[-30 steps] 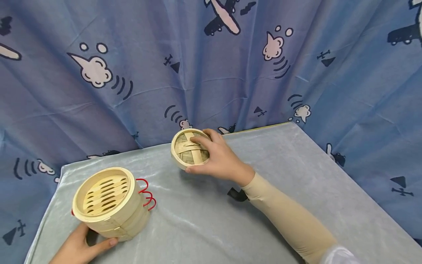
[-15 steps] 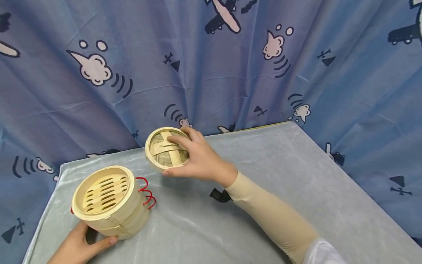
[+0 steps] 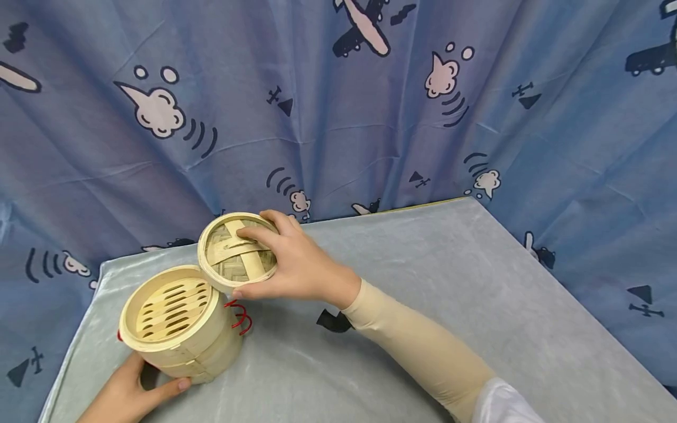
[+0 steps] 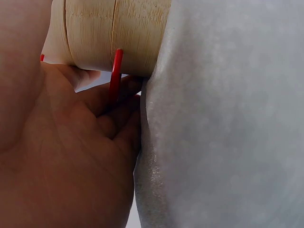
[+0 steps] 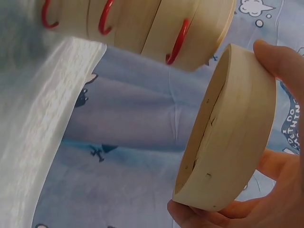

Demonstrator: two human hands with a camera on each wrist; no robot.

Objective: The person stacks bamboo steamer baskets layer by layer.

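Note:
A pale bamboo steamer (image 3: 208,341) of stacked tiers stands at the left of the table, its slotted top tier uncovered. Around its lower near side my left hand (image 3: 129,388) holds it, thumb toward the front; in the left wrist view the fingers reach past a red loop (image 4: 115,71). My right hand (image 3: 298,264) grips the round woven bamboo lid (image 3: 233,267) by its rim. Tilted, the lid overlaps the steamer's right back rim in the head view. In the right wrist view the lid (image 5: 237,128) hangs apart from the steamer (image 5: 128,23), hollow side toward it.
Grey cloth covers the table (image 3: 423,294), which ends at a blue patterned curtain (image 3: 338,117) behind. Red loops (image 3: 243,323) stick out from the steamer's right side. A black strap (image 3: 334,321) shows below my right wrist.
My right hand has carried the lid leftward, from the table's middle to the steamer's right back rim. The left hand and the steamer have stayed in place.

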